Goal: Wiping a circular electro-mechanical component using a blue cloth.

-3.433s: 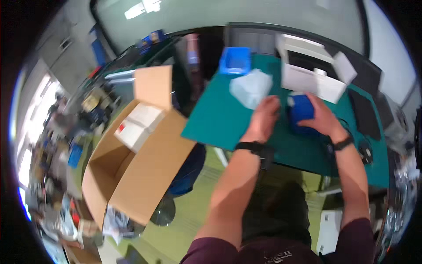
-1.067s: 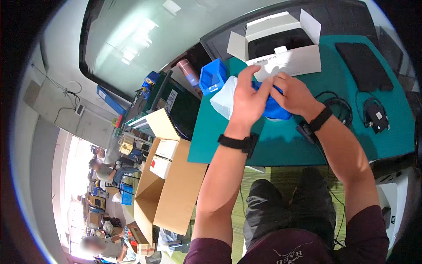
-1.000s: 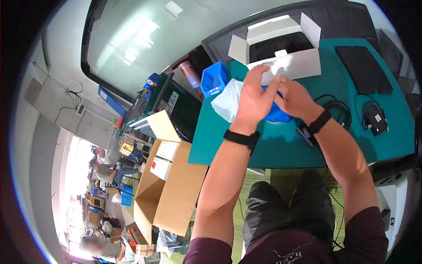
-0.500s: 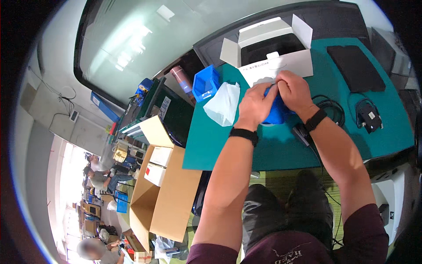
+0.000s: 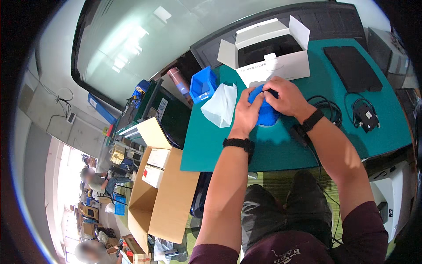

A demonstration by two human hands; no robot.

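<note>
ngl, left hand [image 5: 247, 113] and right hand [image 5: 288, 97] both have fingers pinched on the bundle [image 5: 267, 116] between them, so one slip could send it into the white box [image 5: 291, 68] just past the fingertips.

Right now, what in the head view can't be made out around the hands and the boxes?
All in the head view:
Parts of the blue item: covered by the left hand and right hand.
Whether the white bag holds anything: its cloudy plastic hides that.
What lies beneath the white boxes in the cardboard box: they cover it.
The rest of the dark shirt: cut off by the lower edge.
</note>
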